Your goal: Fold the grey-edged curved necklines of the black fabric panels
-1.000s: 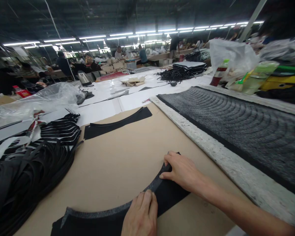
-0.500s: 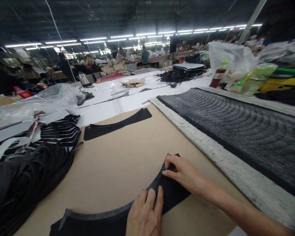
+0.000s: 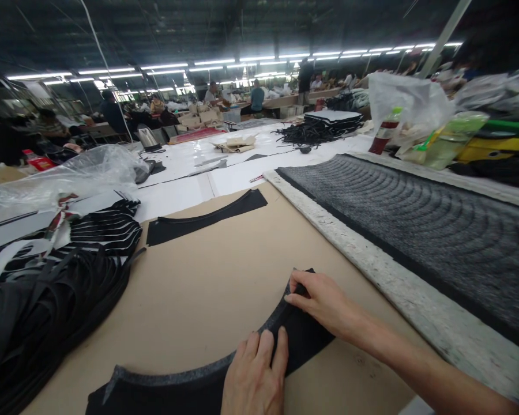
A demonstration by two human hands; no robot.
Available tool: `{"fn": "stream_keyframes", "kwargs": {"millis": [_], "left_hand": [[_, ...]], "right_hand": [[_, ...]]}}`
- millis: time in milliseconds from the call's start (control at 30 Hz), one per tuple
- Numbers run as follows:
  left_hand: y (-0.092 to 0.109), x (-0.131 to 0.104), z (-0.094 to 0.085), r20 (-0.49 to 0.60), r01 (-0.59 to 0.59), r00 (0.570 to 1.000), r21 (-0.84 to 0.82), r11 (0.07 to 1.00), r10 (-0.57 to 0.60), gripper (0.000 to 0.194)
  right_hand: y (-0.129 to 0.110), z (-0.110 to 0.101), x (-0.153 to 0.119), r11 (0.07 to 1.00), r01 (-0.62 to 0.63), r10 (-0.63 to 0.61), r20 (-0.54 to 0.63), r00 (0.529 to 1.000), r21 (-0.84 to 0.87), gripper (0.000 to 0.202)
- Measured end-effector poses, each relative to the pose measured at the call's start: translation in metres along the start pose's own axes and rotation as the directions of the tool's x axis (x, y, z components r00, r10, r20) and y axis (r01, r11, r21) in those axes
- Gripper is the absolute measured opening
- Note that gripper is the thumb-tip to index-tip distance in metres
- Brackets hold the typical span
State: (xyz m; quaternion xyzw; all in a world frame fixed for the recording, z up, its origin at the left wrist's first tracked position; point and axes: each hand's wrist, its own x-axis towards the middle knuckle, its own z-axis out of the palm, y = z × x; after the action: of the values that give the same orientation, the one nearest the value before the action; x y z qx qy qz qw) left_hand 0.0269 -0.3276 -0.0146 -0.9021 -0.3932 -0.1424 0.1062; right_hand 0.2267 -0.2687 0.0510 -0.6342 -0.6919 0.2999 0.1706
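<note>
So the biggest thing here is the long white counter (image 3: 251,170) running off toward the back. On the near part of it there's a big tan sheet (image 3: 199,282), which is basically the work area. Along the sheet's right side sits a pale board (image 3: 350,256), kinda scuffed, and on that there's a grey layered stack (image 3: 419,213), its curved edges fanned out in rows with a black border along the near side. Over on the left it gets messy: a heap of black strips (image 3: 56,323) looping over each other, with some crumpled clear plastic (image 3: 73,176) behind it.

Now the main bit: the near black piece (image 3: 164,395) lies on the tan sheet right at the front, curved edge facing away, with a fuzzy grey band along that curve. Its bottom edge runs out of view. The left hand (image 3: 256,372) is laid palm-down on the middle of it, fingers mostly side by side with the index a little apart, not clamped on anything. The right hand (image 3: 322,297) is at the right end, thumb and index pinched in on the edge there.

Further up the sheet is a smaller-looking far black piece (image 3: 207,218), same sort of curve, well apart from both hands. Smallest thing I'll mention: a green-capped bottle (image 3: 384,132) past the stack.
</note>
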Motion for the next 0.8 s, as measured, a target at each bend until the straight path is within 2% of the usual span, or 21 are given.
{"fn": "stream_keyframes", "kwargs": {"millis": [100,267,367,500,800], "left_hand": [[0.000,-0.001,0.002,-0.030,-0.020,0.999,0.003,1.000,0.020,0.059],[0.003,-0.002,0.005,-0.022,-0.015,1.000,0.054,0.998,0.016,0.052],[0.002,-0.003,0.010,-0.080,-0.044,0.995,0.084,0.996,0.050,0.044],[0.000,-0.005,0.014,-0.112,-0.049,0.992,0.093,0.994,0.059,0.044],[0.001,-0.003,0.013,-0.150,-0.049,0.986,0.130,0.990,0.068,0.043]], "right_hand": [[0.003,0.002,0.002,0.999,0.001,-0.001,-0.004,1.000,-0.054,0.009],[0.006,0.005,0.004,0.998,0.001,-0.002,-0.007,1.000,-0.059,0.009],[0.006,0.005,0.004,0.998,0.007,-0.007,-0.002,1.000,-0.058,0.009],[0.010,0.009,0.005,0.998,0.021,-0.022,-0.008,1.000,-0.051,0.009],[0.022,0.011,0.005,0.999,0.044,-0.042,-0.099,0.994,0.018,0.010]]}}
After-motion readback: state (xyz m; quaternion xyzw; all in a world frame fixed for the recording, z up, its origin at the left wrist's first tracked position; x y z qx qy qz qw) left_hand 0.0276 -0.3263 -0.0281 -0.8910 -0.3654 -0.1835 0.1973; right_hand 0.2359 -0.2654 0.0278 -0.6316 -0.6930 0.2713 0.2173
